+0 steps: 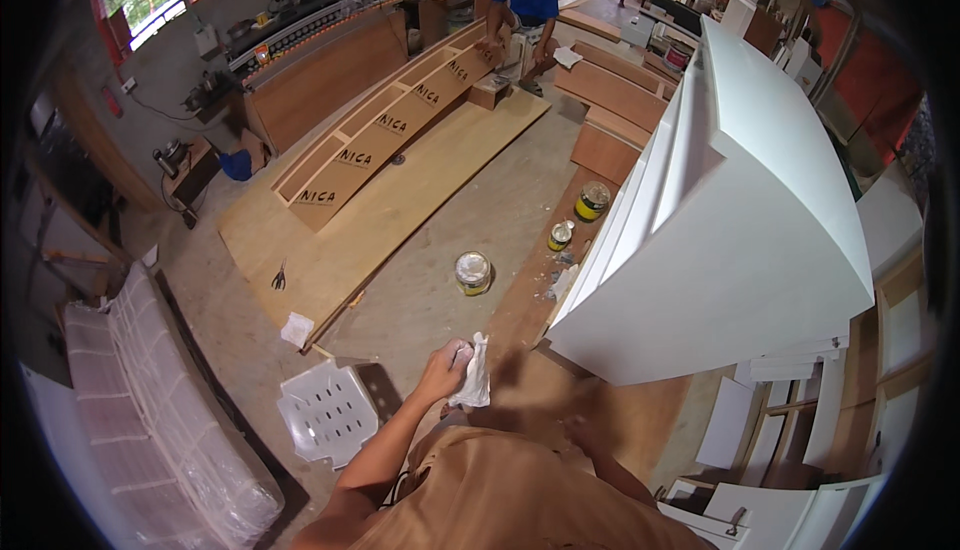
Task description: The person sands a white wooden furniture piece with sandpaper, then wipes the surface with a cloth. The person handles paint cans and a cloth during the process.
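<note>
The person's left hand [450, 370] is gripping a crumpled white cloth [478, 374], fingers curling closed around it, and the cloth is hanging in front of the body at the near middle of the floor. The right hand [580, 434] is showing only dimly in shadow, low over a brown wooden sheet [650, 412]; I cannot tell whether its fingers are spread or closing on anything. Just beyond the cloth, a round tin with a whitish smeared lid [473, 272] is standing on the concrete. Farther right, a large yellow-and-dark tin [592, 202] and a smaller yellow-and-dark tin [560, 237] are sitting beside a big glossy white cabinet [740, 260], their labels looking too small to read from here. On the left, a white slotted plastic stool [325, 412] is resting near the left forearm. Beyond it, a long brown wooden frame [318, 212] is lying on a pale plywood sheet [450, 195], bold black lettering repeating along its side. At the far end, a co-worker in a blue shirt [526, 2] is sitting beside that frame.
</note>
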Demonstrator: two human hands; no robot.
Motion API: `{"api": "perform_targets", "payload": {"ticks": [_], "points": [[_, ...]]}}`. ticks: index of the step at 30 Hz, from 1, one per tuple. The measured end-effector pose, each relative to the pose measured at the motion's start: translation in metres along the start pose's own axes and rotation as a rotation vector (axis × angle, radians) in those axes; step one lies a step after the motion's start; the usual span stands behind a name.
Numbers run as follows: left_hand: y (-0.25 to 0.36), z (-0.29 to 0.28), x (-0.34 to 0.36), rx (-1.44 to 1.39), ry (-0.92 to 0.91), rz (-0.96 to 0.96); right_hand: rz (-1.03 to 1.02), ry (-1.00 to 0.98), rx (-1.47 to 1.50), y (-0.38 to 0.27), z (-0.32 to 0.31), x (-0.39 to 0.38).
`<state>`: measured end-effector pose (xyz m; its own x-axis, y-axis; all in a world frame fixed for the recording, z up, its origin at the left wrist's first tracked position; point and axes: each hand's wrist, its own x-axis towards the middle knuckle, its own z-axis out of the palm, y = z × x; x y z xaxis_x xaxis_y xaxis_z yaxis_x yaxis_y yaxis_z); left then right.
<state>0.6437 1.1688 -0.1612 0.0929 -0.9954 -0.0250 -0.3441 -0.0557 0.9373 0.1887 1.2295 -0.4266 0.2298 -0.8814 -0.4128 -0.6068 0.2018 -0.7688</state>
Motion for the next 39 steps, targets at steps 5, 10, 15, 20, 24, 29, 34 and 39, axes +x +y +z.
{"api": "perform_targets", "payload": {"ticks": [5, 10, 15, 20, 24, 29, 34, 39], "points": [[0.016, -0.075, 0.028, 0.017, -0.068, -0.022, -0.161, -0.152, 0.620, -0.334, 0.064, 0.072], [0.017, -0.091, 0.123, -0.067, -0.100, 0.126, -0.022, -0.541, 1.156, -0.424, 0.054, 0.122], [0.063, -0.194, 0.298, -0.490, 0.197, -0.114, 0.114, -0.462, 1.250, -0.447, 0.037, 0.161], [0.046, -0.222, 0.373, -0.389, 0.060, -0.129, 0.198, -0.357, 1.534, -0.431, 0.039, 0.220], [-0.085, -0.181, 0.362, -0.217, -0.174, -0.375, 0.089, -0.268, 1.661, -0.452, 0.023, 0.254], [-0.316, -0.217, 0.293, -0.115, -0.435, -1.174, 0.125, -0.199, 1.597, -0.457, 0.011, 0.293], [-0.324, -0.221, 0.318, 0.273, -0.457, -1.114, 0.107, 0.098, 1.706, -0.414, 0.011, 0.307], [-0.439, -0.304, 0.455, 1.046, -1.231, 0.497, -0.101, 0.233, 1.887, -0.506, 0.047, 0.316]]}}
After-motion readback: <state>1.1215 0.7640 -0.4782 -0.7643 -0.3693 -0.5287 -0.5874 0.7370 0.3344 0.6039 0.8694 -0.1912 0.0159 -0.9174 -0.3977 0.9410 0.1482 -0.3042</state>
